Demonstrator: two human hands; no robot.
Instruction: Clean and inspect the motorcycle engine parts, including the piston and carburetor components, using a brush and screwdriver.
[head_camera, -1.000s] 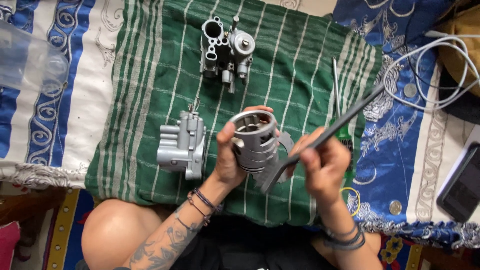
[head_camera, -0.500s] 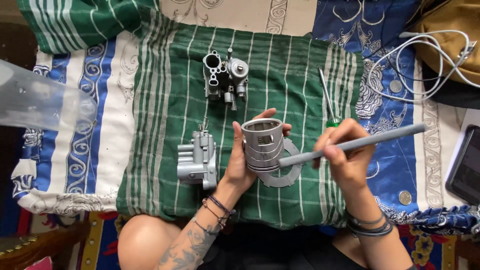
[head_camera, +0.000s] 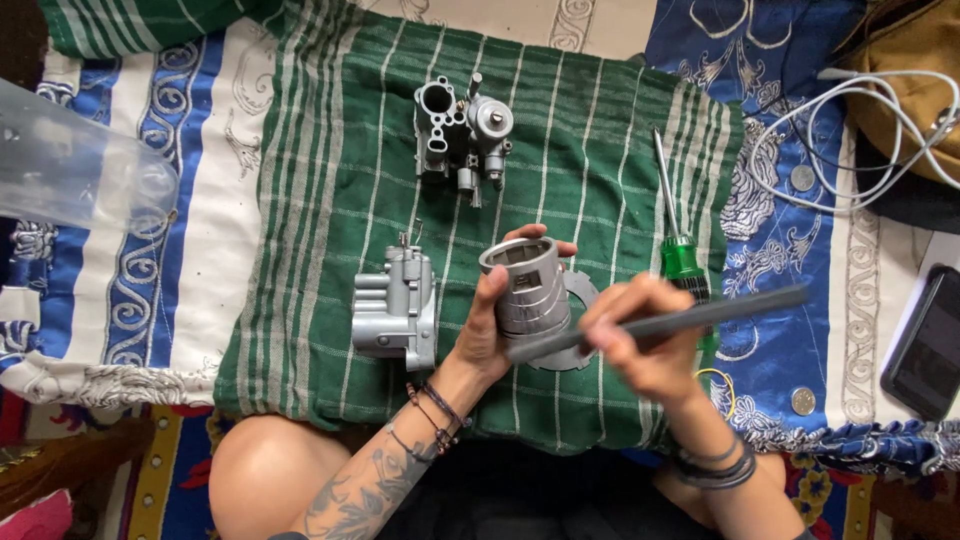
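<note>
My left hand (head_camera: 487, 335) grips a grey ribbed metal cylinder part (head_camera: 527, 287) with a flat flange at its base, held upright over a green striped cloth (head_camera: 330, 200). My right hand (head_camera: 645, 340) holds a long grey file-like bar (head_camera: 700, 315), lying almost level, its left end against the lower side of the cylinder. The bar looks blurred by motion.
On the cloth lie a grey cast housing (head_camera: 397, 310) left of my hands, a carburettor-like body (head_camera: 462, 130) farther up, and a green-handled screwdriver (head_camera: 675, 215). A clear plastic bottle (head_camera: 80, 165) is at the left. White cable (head_camera: 860, 130), coins and a dark phone (head_camera: 925, 345) lie right.
The bar in my right hand has swung from steeply tilted to almost level against the cylinder. The view has shifted, so the hands sit lower in the picture.
</note>
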